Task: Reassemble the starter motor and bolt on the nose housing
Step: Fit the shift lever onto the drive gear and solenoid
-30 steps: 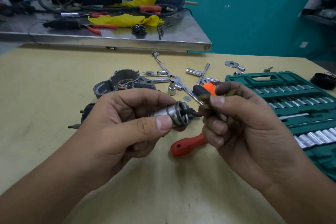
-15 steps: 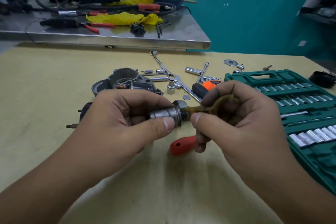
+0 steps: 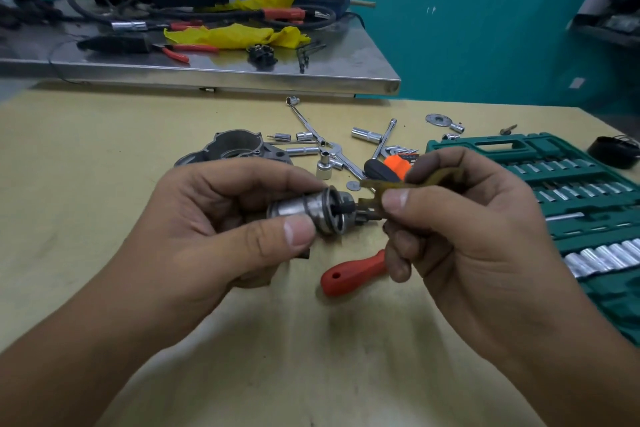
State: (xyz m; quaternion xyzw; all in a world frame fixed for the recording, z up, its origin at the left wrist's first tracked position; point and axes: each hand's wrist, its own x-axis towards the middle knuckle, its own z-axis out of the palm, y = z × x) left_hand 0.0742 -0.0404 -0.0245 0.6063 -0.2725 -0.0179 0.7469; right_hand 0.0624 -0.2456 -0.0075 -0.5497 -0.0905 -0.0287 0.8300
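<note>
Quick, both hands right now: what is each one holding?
Left hand: grips the silver cylindrical starter part, thumb and fingers curled round it.
Right hand: pinches the olive fork lever at the part's end.

Mid-frame, the left hand (image 3: pixel 221 229) holds a metal cylinder (image 3: pixel 304 210) just left of the forked lever (image 3: pixel 398 189) in the right hand (image 3: pixel 460 236). Behind the left hand, the housing (image 3: pixel 235 147) sits on the counter (image 3: pixel 86 184). Sockets (image 3: pixel 367 133) and wrenches (image 3: pixel 311 125) lie behind, upper centre. The socket case (image 3: pixel 588 218) fills the right edge. A screwdriver handle (image 3: pixel 353 272) lies below the hands.
</note>
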